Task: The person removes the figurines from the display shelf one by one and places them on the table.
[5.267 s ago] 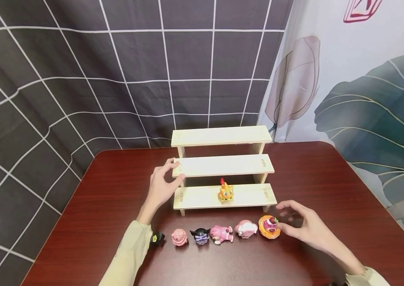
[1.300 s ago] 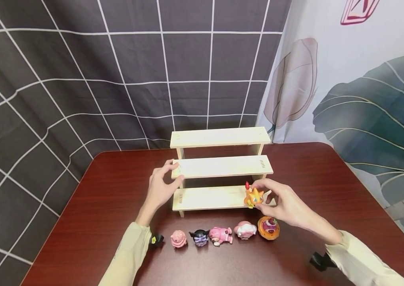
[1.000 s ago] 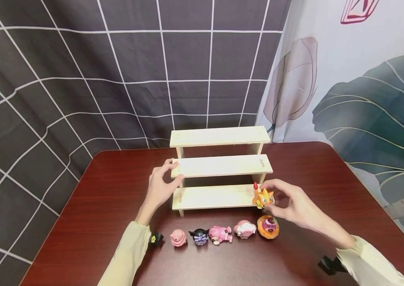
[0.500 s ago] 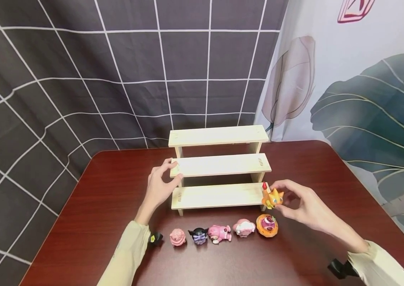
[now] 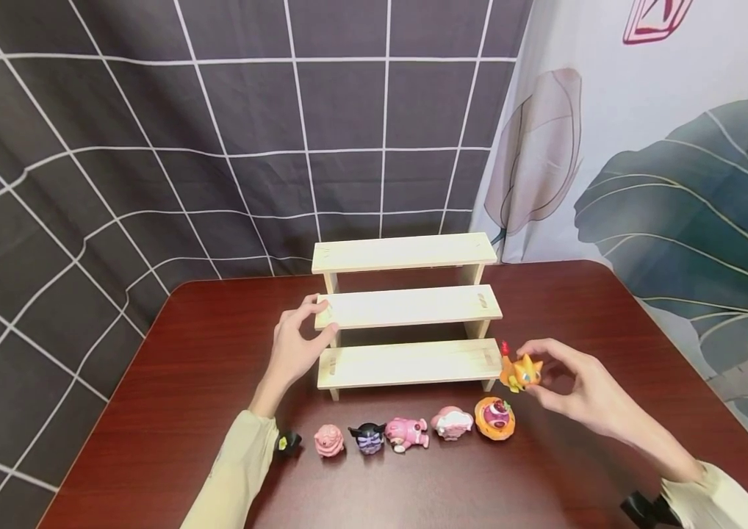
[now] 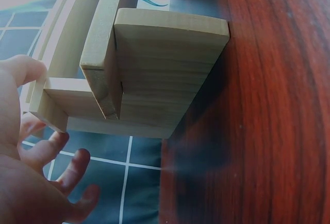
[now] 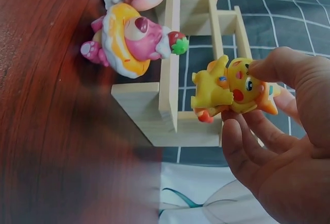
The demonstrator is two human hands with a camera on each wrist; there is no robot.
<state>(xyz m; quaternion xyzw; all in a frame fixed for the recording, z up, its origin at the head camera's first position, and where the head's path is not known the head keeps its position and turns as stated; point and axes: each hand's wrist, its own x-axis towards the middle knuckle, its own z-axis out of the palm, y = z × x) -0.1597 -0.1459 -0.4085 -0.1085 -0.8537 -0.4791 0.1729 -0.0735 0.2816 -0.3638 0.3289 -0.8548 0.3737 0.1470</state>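
A three-tier wooden display stand stands on the table. My left hand grips the left end of its middle board, thumb at the front edge and fingers behind; the left wrist view shows the fingers curled around that board's end. Between the thumb and fingers of my right hand is a yellow-orange toy figurine with pointed ears and a red-tipped tail. It is held just right of the lowest board's end. In the right wrist view the figurine shows its yellow front, tilted sideways.
In front of the stand lies a row of figurines: a pink swirled one, a black-and-purple one, a pink bear, a pink-and-white one and one with an orange ring. A gridded curtain hangs behind the table.
The figurine stood on the lowest board earlier; my right hand took it from there and moved it rightward past the board's end. My left hand stays on the stand.
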